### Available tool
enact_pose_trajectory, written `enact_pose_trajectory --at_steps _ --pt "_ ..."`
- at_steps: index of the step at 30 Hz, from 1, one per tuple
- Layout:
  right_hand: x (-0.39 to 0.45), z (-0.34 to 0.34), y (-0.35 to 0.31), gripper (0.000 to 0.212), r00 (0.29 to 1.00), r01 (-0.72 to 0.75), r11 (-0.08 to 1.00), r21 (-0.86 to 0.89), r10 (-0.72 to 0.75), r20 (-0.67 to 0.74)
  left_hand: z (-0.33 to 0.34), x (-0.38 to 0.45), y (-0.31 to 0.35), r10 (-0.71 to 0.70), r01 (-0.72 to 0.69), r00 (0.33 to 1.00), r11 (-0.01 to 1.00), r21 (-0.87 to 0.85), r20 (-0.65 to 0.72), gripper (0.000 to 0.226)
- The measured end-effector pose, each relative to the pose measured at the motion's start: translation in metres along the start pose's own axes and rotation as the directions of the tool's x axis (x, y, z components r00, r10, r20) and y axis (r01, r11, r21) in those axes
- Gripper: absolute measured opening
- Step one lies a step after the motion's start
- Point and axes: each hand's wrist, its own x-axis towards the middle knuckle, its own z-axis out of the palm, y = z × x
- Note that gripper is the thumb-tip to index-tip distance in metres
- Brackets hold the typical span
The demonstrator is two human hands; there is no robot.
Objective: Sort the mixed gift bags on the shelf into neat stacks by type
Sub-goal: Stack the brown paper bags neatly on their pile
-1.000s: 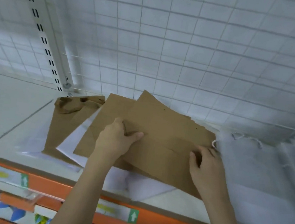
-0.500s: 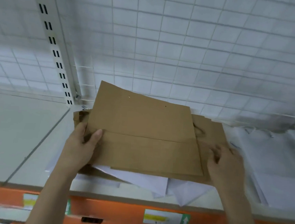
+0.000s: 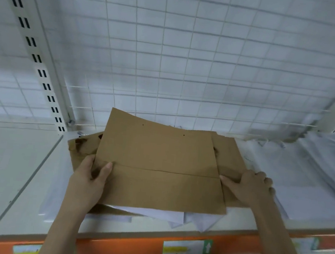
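Squarely between left hand (image 3: 89,177) and right hand (image 3: 252,187) lies the brown bag (image 3: 159,166).

kraft bags (image 3: 159,166) atop white bags (image 3: 167,216), shelf (image 3: 7,163)

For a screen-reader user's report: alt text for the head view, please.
Two hands, left and right, hold the side edges of a flat brown paper bag atop mixed brown and white bags on a white shelf.
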Motion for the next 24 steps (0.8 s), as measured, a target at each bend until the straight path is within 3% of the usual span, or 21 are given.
enact_pose_trajectory --at_steps 3,5,11,17,21,24 --pt "0.004 -0.015 0.000 0.064 0.987 0.049 0.944 0.326 -0.096 0.131 0.001 -0.001 0.000 0.002 -0.002 1.000 1.000 -0.006 -0.006 0.014" --pt "0.001 -0.018 0.000 0.055 0.979 0.068 0.892 0.447 -0.147 0.143 0.001 -0.003 0.001 0.013 -0.013 1.000 1.000 -0.006 -0.012 0.013" --pt "-0.018 -0.009 0.007 0.053 0.987 0.162 0.815 0.557 -0.146 -0.074 0.002 -0.009 0.011 -0.005 0.003 0.999 0.999 -0.052 -0.038 0.012" --pt "-0.036 -0.030 0.051 0.019 0.941 0.327 0.590 0.738 -0.134 -0.310 0.029 -0.029 0.038 -0.035 0.023 0.997 0.982 -0.187 -0.064 0.002" --pt "-0.025 -0.049 0.103 0.015 0.924 0.368 0.485 0.793 -0.100 -0.368 0.078 -0.057 0.063 -0.024 0.009 0.997 0.980 -0.198 -0.074 0.010" --pt "-0.008 -0.064 0.156 0.015 0.931 0.349 0.488 0.800 -0.088 -0.353 0.125 -0.086 0.085 -0.018 0.001 0.995 0.985 -0.171 -0.100 0.010"
